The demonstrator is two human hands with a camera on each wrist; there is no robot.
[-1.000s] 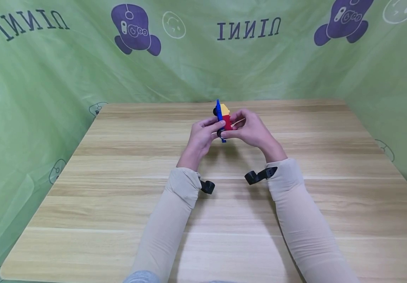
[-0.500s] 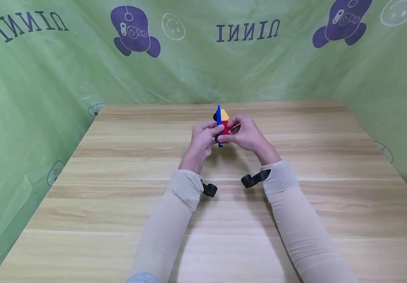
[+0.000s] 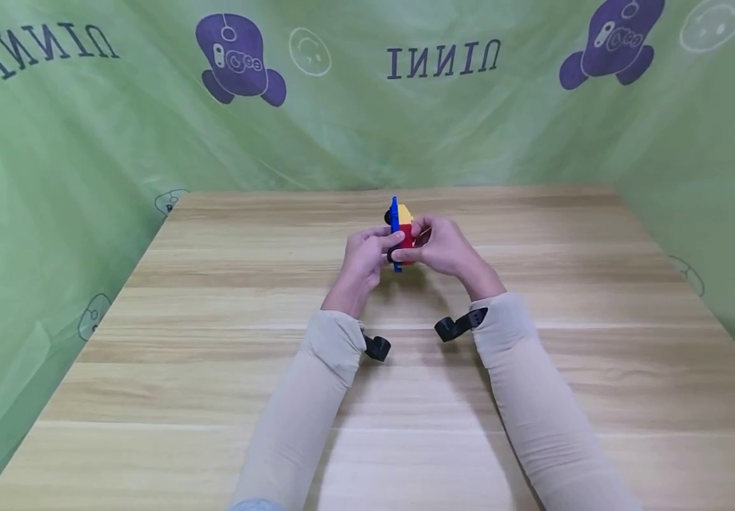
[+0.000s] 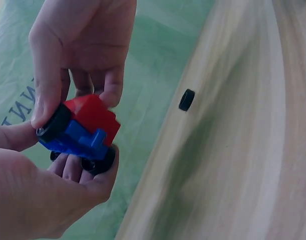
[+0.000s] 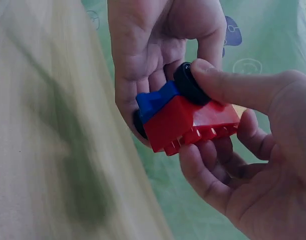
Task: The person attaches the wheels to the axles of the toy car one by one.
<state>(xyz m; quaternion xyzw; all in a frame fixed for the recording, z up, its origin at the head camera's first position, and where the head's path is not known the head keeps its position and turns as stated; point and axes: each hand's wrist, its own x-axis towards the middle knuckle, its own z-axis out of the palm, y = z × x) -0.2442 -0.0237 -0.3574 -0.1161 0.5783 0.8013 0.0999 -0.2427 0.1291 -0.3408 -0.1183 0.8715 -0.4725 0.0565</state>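
A small toy car (image 3: 404, 214) made of building bricks is held up on end above the table between both hands. It has a blue base (image 4: 77, 142), a red studded brick (image 5: 173, 122), a yellow brick at its upper end and black wheels. My left hand (image 3: 362, 261) grips it by the blue base and wheel side. My right hand (image 3: 444, 247) pinches it, thumb on one black wheel (image 5: 189, 84) and fingers against the red brick's studs. A loose black tyre (image 4: 187, 100) rests on the table in the left wrist view; the head view does not show it.
The pale wooden table (image 3: 182, 376) spreads around both arms. A green printed curtain (image 3: 354, 142) hangs behind its far edge and along both sides. Small black cameras, (image 3: 376, 348) one on each wrist, stick out inward between the forearms.
Both hands and the car have come slightly lower and nearer, mostly in the first half second. My right hand has shifted a little left. Both hands keep their hold, and the view has tilted slightly.
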